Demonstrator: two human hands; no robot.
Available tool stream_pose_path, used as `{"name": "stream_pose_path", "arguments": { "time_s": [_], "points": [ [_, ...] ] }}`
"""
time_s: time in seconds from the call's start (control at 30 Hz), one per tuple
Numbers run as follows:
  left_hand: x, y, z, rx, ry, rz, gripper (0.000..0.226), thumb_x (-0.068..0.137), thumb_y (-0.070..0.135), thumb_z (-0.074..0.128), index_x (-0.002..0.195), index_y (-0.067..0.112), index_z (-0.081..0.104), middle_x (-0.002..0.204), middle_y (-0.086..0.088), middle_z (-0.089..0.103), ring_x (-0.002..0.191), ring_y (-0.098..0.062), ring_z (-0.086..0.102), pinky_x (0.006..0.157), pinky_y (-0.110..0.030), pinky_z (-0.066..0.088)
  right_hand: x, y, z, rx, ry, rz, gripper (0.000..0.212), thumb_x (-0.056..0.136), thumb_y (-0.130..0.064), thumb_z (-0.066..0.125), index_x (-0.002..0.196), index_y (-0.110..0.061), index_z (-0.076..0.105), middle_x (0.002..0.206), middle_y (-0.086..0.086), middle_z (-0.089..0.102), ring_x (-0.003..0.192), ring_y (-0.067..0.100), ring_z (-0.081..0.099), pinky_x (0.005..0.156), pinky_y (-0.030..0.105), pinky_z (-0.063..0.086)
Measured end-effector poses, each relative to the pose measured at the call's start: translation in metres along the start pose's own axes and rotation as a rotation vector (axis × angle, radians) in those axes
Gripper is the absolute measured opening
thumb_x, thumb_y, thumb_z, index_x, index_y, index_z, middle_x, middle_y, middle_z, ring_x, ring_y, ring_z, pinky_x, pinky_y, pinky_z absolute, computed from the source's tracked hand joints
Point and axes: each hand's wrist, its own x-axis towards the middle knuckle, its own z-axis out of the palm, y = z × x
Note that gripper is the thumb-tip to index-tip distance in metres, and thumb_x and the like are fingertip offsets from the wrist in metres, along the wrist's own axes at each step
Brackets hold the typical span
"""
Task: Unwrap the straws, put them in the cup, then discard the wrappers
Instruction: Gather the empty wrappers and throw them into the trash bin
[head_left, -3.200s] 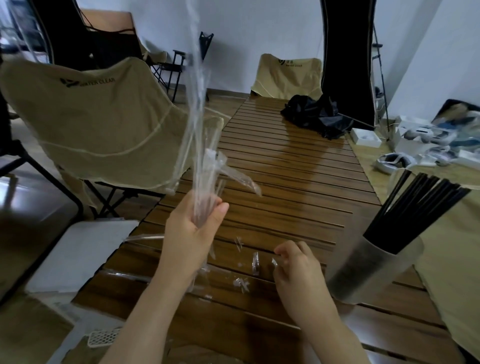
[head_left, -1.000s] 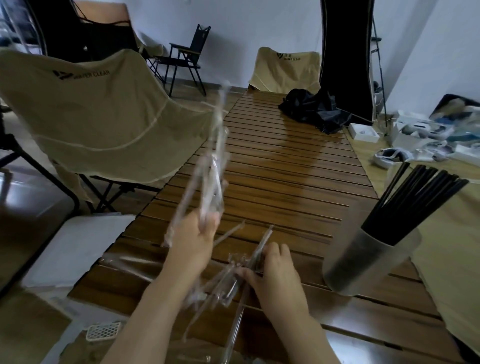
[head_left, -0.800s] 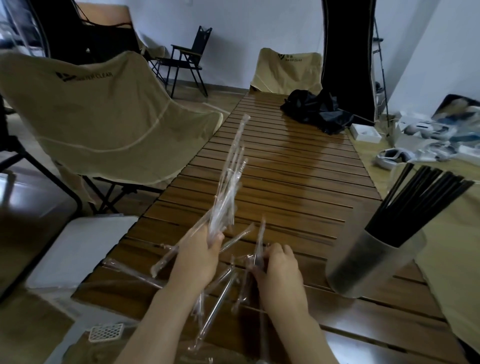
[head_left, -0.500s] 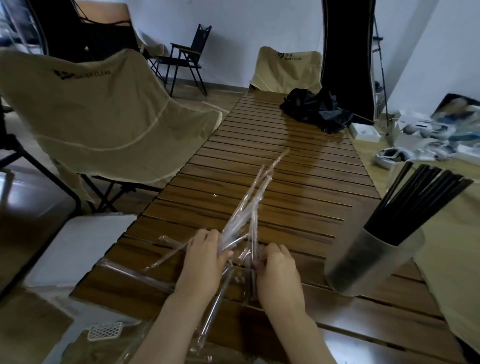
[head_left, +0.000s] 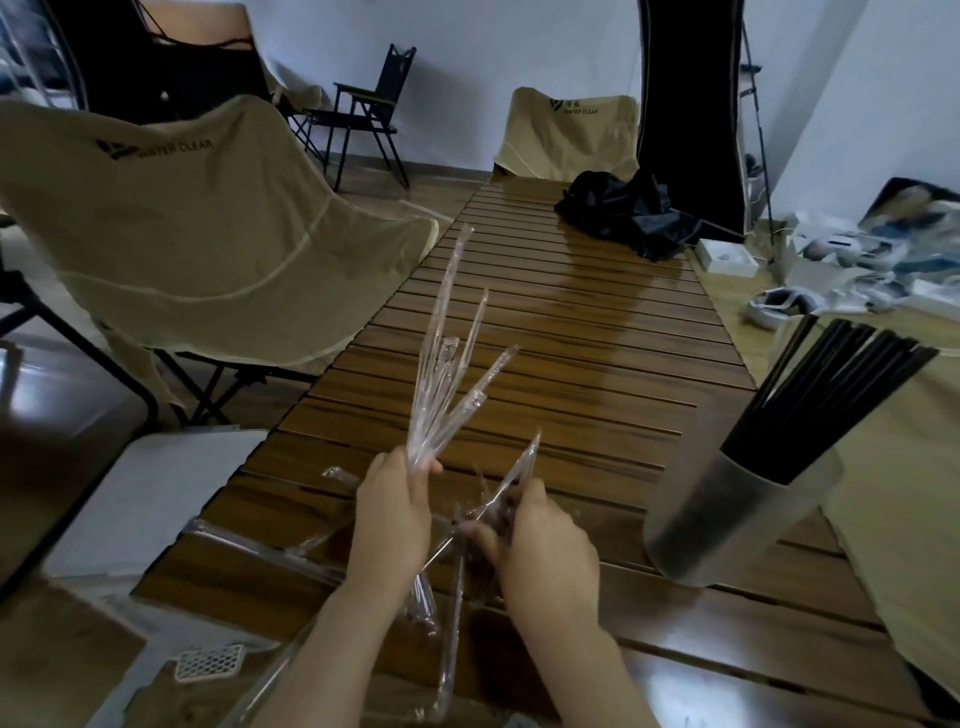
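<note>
Pretty dim on my feed: slatted wood table (head_left: 597, 332), tan camp chairs (head_left: 171, 234) alongside, white walls (head_left: 467, 62), black folding chair (head_left: 371, 111) at the back.

Straws (head_left: 810, 400) black. Cup (head_left: 727, 514) frosted grey. Wrappers (head_left: 447, 384) clear. Table (head_left: 571, 332) brown, slatted, dark-streaked. Left chair (head_left: 182, 249) beige, dark logo. Far bag (head_left: 623, 213) black. Wall (head_left: 467, 52) white.

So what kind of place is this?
Probably an indoor room set up with camping gear, perhaps a studio or showroom: a slatted wooden roll-up table, beige folding fabric chairs, plain white walls.
</note>
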Motion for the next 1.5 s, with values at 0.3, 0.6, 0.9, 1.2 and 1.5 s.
{"name": "stream_pose_path", "arguments": {
  "time_s": [0.3, 0.6, 0.9, 1.2, 1.5],
  "points": [
    [0.009, 0.016, -0.019, -0.116, -0.016, 0.036, 0.028, 0.099, 0.037, 0.037, 0.090, 0.018, 0.056, 0.071, 0.004, 0.055, 0.054, -0.006, 0.051, 0.046, -0.011, 0.041, 0.000, 0.000, 0.006, -0.088, 0.100, -0.031, 0.031, 0.092, -0.046, 0.053, 0.118, -0.030, 0.047, 0.120, -0.007, 0.040, 0.068, 0.005, 0.042, 0.050, 0.013, 0.028],
    [0.011, 0.042, -0.035, -0.371, 0.041, 0.195, 0.034, 0.097, 0.041, 0.036, 0.085, 0.017, 0.055, 0.068, 0.002, 0.058, 0.063, -0.005, 0.060, 0.064, -0.019, 0.050, 0.006, 0.010, 0.015, 0.034, 0.246, -0.032, 0.007, 0.093, -0.019, 0.054, 0.099, -0.024, 0.053, 0.092, -0.012, 0.048, 0.073, 0.004, 0.049, 0.051, 0.012, 0.029],
    [0.020, 0.035, -0.054, -0.404, 0.012, 0.066, 0.027, 0.099, 0.039, 0.039, 0.097, 0.019, 0.056, 0.064, 0.004, 0.049, 0.053, -0.011, 0.047, 0.054, -0.031, 0.043, 0.010, 0.012, 0.010, 0.136, 0.229, 0.045, 0.024, 0.090, -0.010, 0.058, 0.112, -0.020, 0.056, 0.112, -0.004, 0.044, 0.092, 0.010, 0.054, 0.073, 0.024, 0.054],
    [0.017, 0.014, -0.068, 0.049, -0.061, -0.001, 0.022, 0.101, 0.030, 0.041, 0.105, 0.015, 0.056, 0.067, 0.003, 0.055, 0.041, -0.002, 0.048, 0.036, -0.010, 0.034, 0.024, 0.011, 0.005, 0.421, 0.263, 0.078, 0.017, 0.092, -0.004, 0.049, 0.096, -0.021, 0.051, 0.094, -0.005, 0.052, 0.079, 0.007, 0.053, 0.063, 0.017, 0.043],
    [0.014, -0.020, -0.095, 0.343, -0.135, -0.057, 0.018, 0.101, 0.033, 0.041, 0.100, 0.019, 0.051, 0.078, 0.005, 0.059, 0.063, -0.004, 0.057, 0.048, -0.015, 0.034, 0.028, 0.011, -0.003, 0.577, 0.216, 0.144, 0.020, 0.094, -0.003, 0.047, 0.099, -0.021, 0.054, 0.091, -0.005, 0.056, 0.082, 0.010, 0.058, 0.072, 0.031, 0.054]
  ]
}}
